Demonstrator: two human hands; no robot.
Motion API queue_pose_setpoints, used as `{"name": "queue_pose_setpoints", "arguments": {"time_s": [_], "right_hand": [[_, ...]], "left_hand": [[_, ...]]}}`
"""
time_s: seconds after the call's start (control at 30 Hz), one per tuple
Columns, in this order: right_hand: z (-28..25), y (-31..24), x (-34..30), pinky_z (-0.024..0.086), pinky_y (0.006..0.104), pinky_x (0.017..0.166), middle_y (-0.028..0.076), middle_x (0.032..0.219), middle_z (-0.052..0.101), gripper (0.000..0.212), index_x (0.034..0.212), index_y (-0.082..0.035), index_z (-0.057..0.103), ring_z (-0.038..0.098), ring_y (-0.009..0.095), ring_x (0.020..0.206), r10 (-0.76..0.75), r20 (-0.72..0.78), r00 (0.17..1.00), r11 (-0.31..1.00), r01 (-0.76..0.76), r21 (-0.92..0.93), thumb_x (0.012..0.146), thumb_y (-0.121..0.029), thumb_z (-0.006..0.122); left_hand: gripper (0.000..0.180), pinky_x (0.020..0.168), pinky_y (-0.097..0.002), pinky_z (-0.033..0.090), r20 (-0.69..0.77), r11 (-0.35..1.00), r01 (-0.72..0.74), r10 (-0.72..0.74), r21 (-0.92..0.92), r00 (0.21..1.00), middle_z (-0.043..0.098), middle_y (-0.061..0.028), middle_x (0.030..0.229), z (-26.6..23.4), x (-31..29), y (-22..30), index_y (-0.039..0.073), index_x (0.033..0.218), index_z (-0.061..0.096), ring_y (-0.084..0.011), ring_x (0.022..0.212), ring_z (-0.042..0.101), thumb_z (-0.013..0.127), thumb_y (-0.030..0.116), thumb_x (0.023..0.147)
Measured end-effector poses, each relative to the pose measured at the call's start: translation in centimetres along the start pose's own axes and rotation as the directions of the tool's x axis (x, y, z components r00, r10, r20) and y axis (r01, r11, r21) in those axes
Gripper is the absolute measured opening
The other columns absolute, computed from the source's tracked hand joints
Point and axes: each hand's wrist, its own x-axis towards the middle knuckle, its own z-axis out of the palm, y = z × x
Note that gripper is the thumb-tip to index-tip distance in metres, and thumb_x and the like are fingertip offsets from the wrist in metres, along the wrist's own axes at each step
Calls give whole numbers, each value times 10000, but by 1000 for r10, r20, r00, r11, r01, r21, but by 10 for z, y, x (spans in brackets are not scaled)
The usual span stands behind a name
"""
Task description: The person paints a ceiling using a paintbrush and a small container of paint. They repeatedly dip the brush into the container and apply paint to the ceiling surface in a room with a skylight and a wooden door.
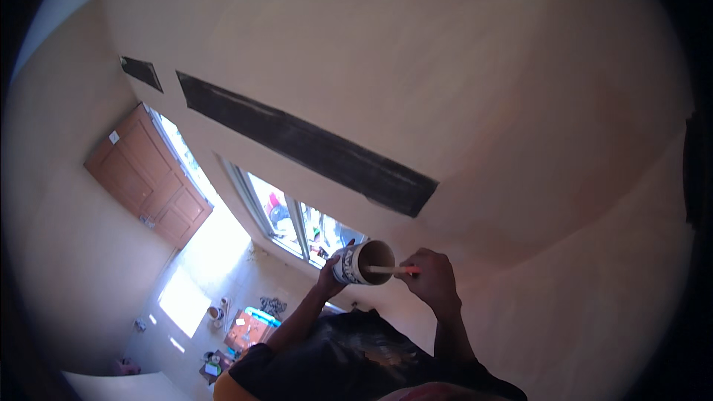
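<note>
My left hand is wrapped round the side of a white tub with dark print. The tub is tilted, its open mouth turned toward my right hand. In my right hand I grip a thin tool, probably a paintbrush, with a pale shaft and an orange-red end at my fingers. Its far end reaches into the tub's mouth, so its tip is hidden. What lies inside the tub is too dark to make out.
Over the window a long dark strip crosses the beige wall, with a shorter dark patch farther left. A brown panelled door stands at left. On the floor below are a small bucket and an orange-brown surface with several items.
</note>
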Motion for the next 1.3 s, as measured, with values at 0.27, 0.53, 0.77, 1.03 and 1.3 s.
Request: {"name": "queue_pose_setpoints", "arguments": {"time_s": [0.27, 0.53, 0.77, 1.03, 1.3], "right_hand": [[0, -63, 76, 516, 291, 582, 85, 753, 667, 196, 791, -42, 706, 656, 186, 639, -39, -150, 988, 924, 93, 372, 660, -44, 852], [-15, -106, 103, 562, 293, 640, 78, 852, 692, 271, 875, -50, 694, 694, 184, 754, -326, -247, 912, 825, 402, 397, 664, -35, 863], [-14, -110, 95, 566, 306, 667, 57, 882, 690, 270, 916, -64, 683, 691, 213, 773, -457, -112, 883, 827, 468, 313, 703, -105, 843], [-11, -124, 101, 564, 336, 676, 23, 890, 684, 271, 916, -112, 709, 677, 213, 804, -515, -59, 855, 834, 516, 195, 681, -127, 842], [-18, -109, 82, 555, 298, 687, 61, 852, 711, 200, 884, -61, 716, 698, 198, 759, -358, -151, 922, 857, 388, 339, 721, -82, 829]], "left_hand": [[854, 1150, -484, 314, 71, 988, -148, 146, 34, 987, 341, -166, 1526, 55, 9, 88, 98, 1560, 160, -315, 1399, 369, 498, 519, 898], [1053, 1009, -398, 482, 161, 986, -130, 113, 100, 980, 532, -192, 1325, 91, 5, 164, 58, 1564, 69, -299, 1166, 586, 628, 529, 806], [1009, 997, -377, 512, 152, 978, -144, 121, 151, 981, 537, -231, 1320, 115, -8, 171, -17, 1530, 109, -298, 1171, 594, 546, 540, 811], [1019, 1037, -405, 467, 158, 987, -78, 55, 140, 986, 526, -224, 1344, 116, -16, 183, 41, 1558, 90, -305, 1201, 575, 610, 514, 820], [845, 1067, -464, 437, 73, 942, -107, 88, 317, 993, 494, -204, 1394, 113, -28, 162, 56, 1516, 255, -317, 1262, 529, 519, 545, 880]]}}
